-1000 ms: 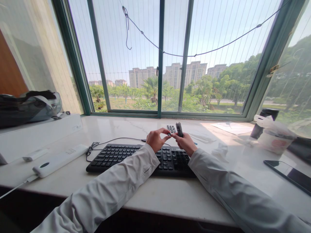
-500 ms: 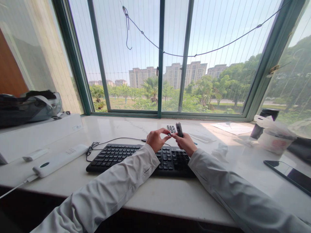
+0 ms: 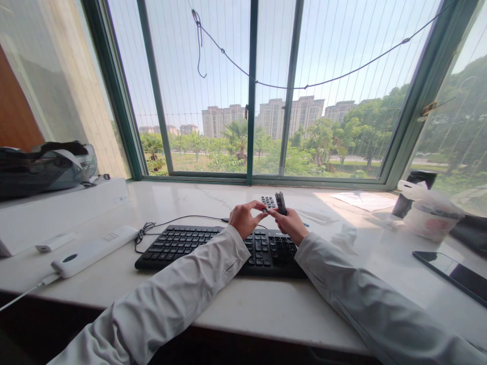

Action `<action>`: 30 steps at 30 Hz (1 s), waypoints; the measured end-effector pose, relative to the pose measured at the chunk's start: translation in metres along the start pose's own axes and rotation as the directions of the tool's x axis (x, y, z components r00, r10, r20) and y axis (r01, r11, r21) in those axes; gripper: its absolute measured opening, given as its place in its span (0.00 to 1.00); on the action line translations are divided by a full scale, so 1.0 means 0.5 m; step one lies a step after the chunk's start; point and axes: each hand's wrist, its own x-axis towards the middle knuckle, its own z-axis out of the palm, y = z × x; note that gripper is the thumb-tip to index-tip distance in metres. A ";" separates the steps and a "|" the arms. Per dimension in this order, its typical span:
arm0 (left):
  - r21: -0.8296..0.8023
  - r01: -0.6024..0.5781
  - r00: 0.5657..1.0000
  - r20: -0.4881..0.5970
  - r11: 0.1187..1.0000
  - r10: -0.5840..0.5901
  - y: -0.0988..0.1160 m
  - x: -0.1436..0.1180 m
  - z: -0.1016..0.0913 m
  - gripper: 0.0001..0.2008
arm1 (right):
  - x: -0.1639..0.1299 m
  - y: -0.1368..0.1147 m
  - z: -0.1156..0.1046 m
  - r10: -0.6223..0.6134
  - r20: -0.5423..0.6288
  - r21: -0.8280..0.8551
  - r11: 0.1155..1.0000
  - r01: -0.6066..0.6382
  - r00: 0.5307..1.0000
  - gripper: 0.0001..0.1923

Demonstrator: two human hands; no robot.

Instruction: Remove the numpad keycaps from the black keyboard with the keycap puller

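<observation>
Black and tiny, what looked like a loose key (image 3: pixel 265 210) was held up between the two hands, near the far side of the keyboard (image 3: pixel 178 246). The left hand (image 3: pixel 242 220) had its grip pinched on it, and the right hand (image 3: pixel 291 223) seemed to touch it with a fingertip. The right hand's grip was also wrapped around a dark brush (image 3: pixel 280 203) that stood up. Nothing big had just changed, so the work on the key seemed to be at the same point. Next to the picture from half a second earlier, hands, key and brush looked the same; any small turn was too tiny to tell. Past the hands, more keys (image 3: pixel 271 199) lay in rows on the white counter (image 3: pixel 243 299). Farther right lay a phone (image 3: pixel 452 274).
</observation>
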 end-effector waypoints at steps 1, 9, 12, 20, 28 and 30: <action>-0.001 0.001 1.000 0.000 1.000 -0.001 0.000 0.000 0.000 0.11 | 0.000 0.000 0.000 0.001 0.000 0.001 1.000 -0.001 1.000 0.21; 0.001 0.005 1.000 0.002 1.000 -0.005 0.002 0.001 0.000 0.11 | 0.003 0.005 -0.003 0.014 0.000 -0.006 1.000 -0.014 1.000 0.21; 0.006 0.004 1.000 -0.003 1.000 -0.004 0.000 0.000 0.000 0.11 | 0.004 0.007 -0.003 0.004 0.001 -0.008 1.000 -0.004 1.000 0.21; 0.007 0.005 1.000 -0.003 1.000 -0.005 -0.001 0.001 0.002 0.12 | 0.002 0.004 -0.001 0.007 0.004 0.004 1.000 -0.007 1.000 0.21; 0.009 0.011 1.000 0.003 1.000 -0.011 0.001 0.000 0.000 0.12 | 0.001 0.002 -0.001 0.014 0.007 0.011 1.000 -0.014 1.000 0.21; 0.011 0.015 1.000 0.004 1.000 -0.015 0.001 0.000 0.000 0.12 | 0.001 0.003 -0.001 0.012 0.004 0.009 1.000 -0.012 1.000 0.21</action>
